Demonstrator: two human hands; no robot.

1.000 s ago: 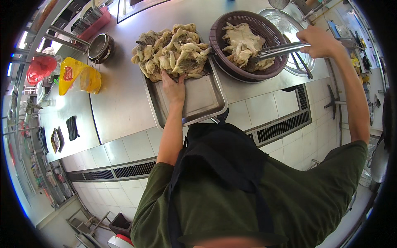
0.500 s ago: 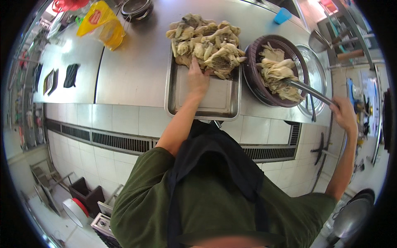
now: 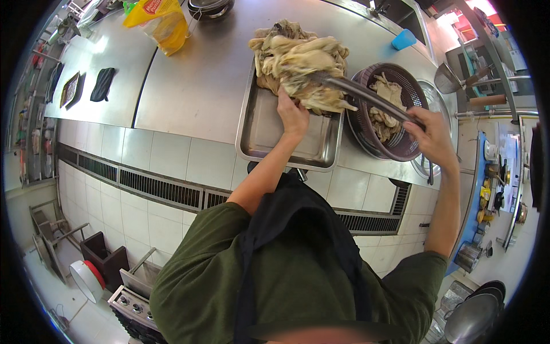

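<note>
A heap of pale, yellowish plucked chickens (image 3: 275, 54) lies on the far part of a rectangular metal tray (image 3: 323, 146). My left hand (image 3: 293, 117) rests against the heap's near edge, fingers apart, some tips hidden by the meat. In my right hand (image 3: 432, 135) are long metal tongs (image 3: 369, 98), gripped near their handle end. Their far end reaches onto the heap, at a chicken (image 3: 312, 66) blurred by motion. Right of the tray stands a brown perforated basket (image 3: 356, 114) with more pale chicken (image 3: 387, 100) inside.
A round metal lid or pan (image 3: 431, 97) sits beyond the basket. A blue cup (image 3: 404, 39) stands at the back right. To the left are a yellow plastic bag (image 3: 166, 26), a dark bowl (image 3: 211, 8) and a black cloth (image 3: 103, 84). A floor drain grate (image 3: 146, 182) runs below the counter.
The tongs have moved left from the basket to the heap, carrying a chicken. Less chicken shows in the basket. My left hand stays at the heap's near edge.
</note>
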